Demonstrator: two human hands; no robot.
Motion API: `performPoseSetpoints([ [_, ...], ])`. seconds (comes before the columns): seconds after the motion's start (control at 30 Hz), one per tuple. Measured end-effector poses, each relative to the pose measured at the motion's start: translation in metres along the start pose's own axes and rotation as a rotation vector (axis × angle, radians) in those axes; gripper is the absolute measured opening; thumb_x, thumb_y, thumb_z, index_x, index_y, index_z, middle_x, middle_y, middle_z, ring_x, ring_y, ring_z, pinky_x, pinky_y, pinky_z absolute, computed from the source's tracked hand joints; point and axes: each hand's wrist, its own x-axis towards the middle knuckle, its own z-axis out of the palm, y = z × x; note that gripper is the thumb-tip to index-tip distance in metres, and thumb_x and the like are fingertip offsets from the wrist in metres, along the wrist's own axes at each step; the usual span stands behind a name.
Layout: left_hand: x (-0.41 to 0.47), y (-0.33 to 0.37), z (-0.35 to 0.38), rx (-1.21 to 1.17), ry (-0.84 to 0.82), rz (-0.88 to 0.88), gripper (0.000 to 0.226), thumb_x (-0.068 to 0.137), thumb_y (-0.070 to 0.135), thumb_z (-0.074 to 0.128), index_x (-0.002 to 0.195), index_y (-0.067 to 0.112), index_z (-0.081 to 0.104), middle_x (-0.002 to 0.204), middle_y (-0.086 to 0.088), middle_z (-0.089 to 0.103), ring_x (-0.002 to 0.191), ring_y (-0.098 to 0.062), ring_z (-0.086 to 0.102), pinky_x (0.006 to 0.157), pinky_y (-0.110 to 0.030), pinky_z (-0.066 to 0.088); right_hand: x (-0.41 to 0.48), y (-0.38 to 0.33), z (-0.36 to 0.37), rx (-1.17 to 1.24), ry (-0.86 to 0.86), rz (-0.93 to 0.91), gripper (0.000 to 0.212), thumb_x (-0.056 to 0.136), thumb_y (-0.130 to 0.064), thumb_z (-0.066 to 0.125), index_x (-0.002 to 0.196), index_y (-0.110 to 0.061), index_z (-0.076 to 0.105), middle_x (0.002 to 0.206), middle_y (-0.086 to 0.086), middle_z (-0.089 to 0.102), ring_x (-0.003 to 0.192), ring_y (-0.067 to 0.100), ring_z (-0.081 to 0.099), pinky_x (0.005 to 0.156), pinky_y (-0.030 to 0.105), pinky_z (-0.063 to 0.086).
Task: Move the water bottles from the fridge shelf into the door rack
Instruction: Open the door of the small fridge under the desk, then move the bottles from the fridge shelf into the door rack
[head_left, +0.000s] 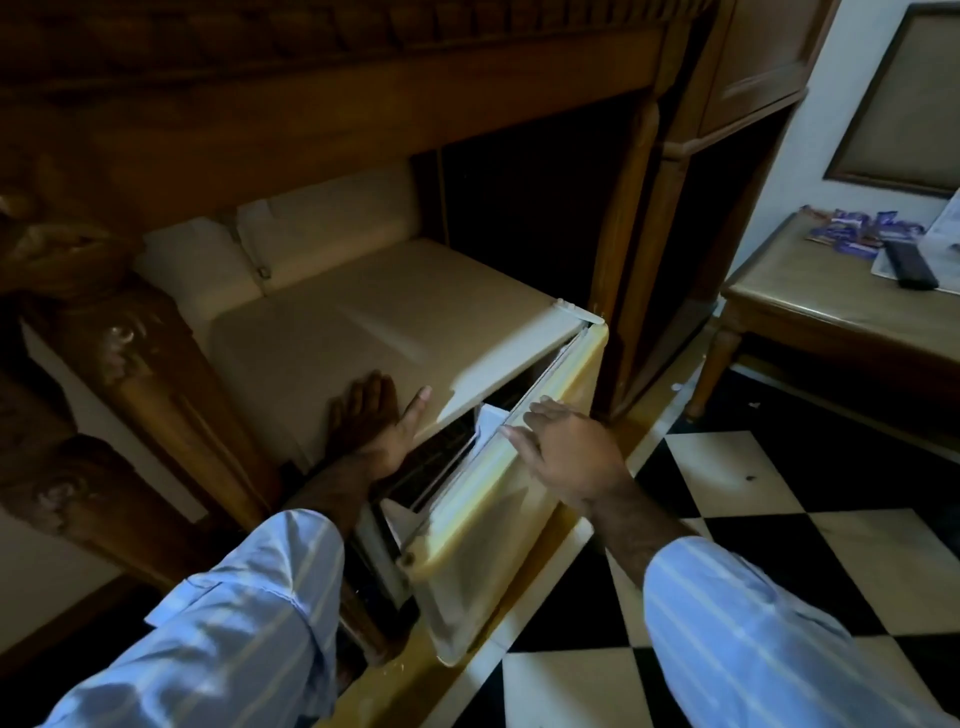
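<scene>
Dim room — hands (374, 415) (566, 452) on fridge (363, 322)

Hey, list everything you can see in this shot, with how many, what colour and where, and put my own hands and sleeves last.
mini fridge: one, cream, tucked under the wooden cabinet, centre
fridge door: one, cream with yellowish edge, partly open, hinged at the right
wooden cabinet: one, brown, carved, above and left of the fridge
side table: one, brown wood, right
remote: one, black, on the side table
packets: several, blue and purple, at the back of the side table; exact count unclear
framed panel: one, dark frame, on the wall, upper right
floor tiles: black and white checks, lower right
water bottles: none visible
left hand: flat on the fridge top
right hand: on the door's top edge
sleeves: two, pale blue striped, bottom
</scene>
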Motion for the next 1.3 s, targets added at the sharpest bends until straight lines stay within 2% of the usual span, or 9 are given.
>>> performPoseSetpoints([
  [0.1,-0.005,-0.001,0.001,0.130,-0.023,0.053,0.065,0.103,0.046,0.010,0.165,0.027,0.006,0.173,-0.005,-0.002,0.159,-0.030,0.000,0.125,-0.053,0.008,-0.026,0.016,-0.005,0.025,-0.008,0.079,0.084,0.098,-0.069,0.026,0.135,-0.004,0.064,0.148,0.014,0.059,0.147,0.024,0.045,0.123,0.033,0.028],
  [0.23,-0.006,0.006,0.000,-0.015,0.090,-0.010,0.080,0.101,0.064,0.017,0.163,0.013,0.019,0.171,-0.004,0.015,0.157,-0.023,0.013,0.125,-0.048,0.011,-0.054,0.025,-0.009,-0.080,-0.021,0.210,0.111,0.085,-0.087,0.014,0.142,-0.001,0.057,0.153,0.015,0.054,0.148,0.027,0.043,0.125,0.038,0.025],
  [0.4,-0.007,0.001,0.011,0.020,0.180,0.027,0.086,0.098,0.070,0.018,0.160,0.011,0.026,0.168,-0.007,0.024,0.155,-0.026,0.021,0.123,-0.050,0.016,-0.082,0.038,-0.003,-0.046,-0.037,0.428,0.107,0.085,-0.085,0.015,0.162,-0.011,0.019,0.173,0.007,0.017,0.161,0.026,0.010,0.129,0.048,0.014],
  [0.53,-0.025,0.004,0.014,-0.049,0.128,0.003,0.095,0.094,0.075,0.009,0.163,0.011,0.017,0.172,-0.007,0.013,0.159,-0.024,0.009,0.127,-0.046,0.009,-0.091,0.059,-0.002,-0.176,0.016,0.451,0.108,0.085,-0.084,0.011,0.161,-0.009,0.023,0.172,0.010,0.021,0.159,0.030,0.014,0.127,0.051,0.018],
  [0.73,-0.108,0.050,0.106,-0.236,0.245,0.454,0.067,0.103,0.063,0.035,0.155,0.021,0.039,0.169,0.003,0.025,0.160,-0.015,0.007,0.125,-0.039,0.019,-0.089,0.087,-0.002,-0.194,0.061,0.410,0.113,0.082,-0.088,0.029,0.155,-0.002,0.032,0.167,0.017,0.030,0.157,0.034,0.022,0.125,0.053,0.021],
  [0.9,-0.030,0.036,0.154,-0.334,0.130,-0.012,0.065,0.098,0.032,0.058,0.153,0.004,0.037,0.162,-0.022,0.026,0.151,-0.041,0.026,0.120,-0.042,0.027,-0.089,0.100,0.001,-0.227,0.049,0.391,0.121,0.077,-0.093,0.017,0.158,-0.003,0.028,0.169,0.015,0.026,0.159,0.033,0.018,0.127,0.052,0.017],
  [1.1,0.051,0.015,0.167,-0.504,0.156,-0.572,0.066,0.104,0.033,0.044,0.156,-0.004,0.026,0.156,-0.031,0.030,0.141,-0.048,0.037,0.112,-0.051,0.034,-0.088,0.113,0.001,-0.211,0.021,0.384,0.117,0.079,-0.093,0.016,0.162,-0.010,0.018,0.173,0.008,0.013,0.161,0.026,0.005,0.130,0.048,0.008],
  [1.2,0.064,0.010,0.171,-0.637,0.243,-0.618,0.071,0.101,0.032,0.049,0.158,-0.003,0.023,0.148,-0.029,0.044,0.134,-0.046,0.048,0.105,-0.050,0.044,-0.089,0.114,0.000,-0.208,0.029,0.374,0.116,0.080,-0.092,0.018,0.162,-0.010,0.018,0.174,0.008,0.013,0.161,0.025,0.004,0.129,0.047,0.007],
  [1.3,0.051,0.013,0.168,-0.658,0.280,-0.577,0.065,0.102,0.026,0.050,0.156,-0.001,0.026,0.138,-0.029,0.054,0.123,-0.047,0.058,0.080,-0.045,0.049,-0.089,0.113,0.001,-0.212,0.034,0.375,0.116,0.080,-0.093,0.016,0.162,-0.010,0.019,0.174,0.008,0.013,0.161,0.026,0.004,0.129,0.047,0.007],
])
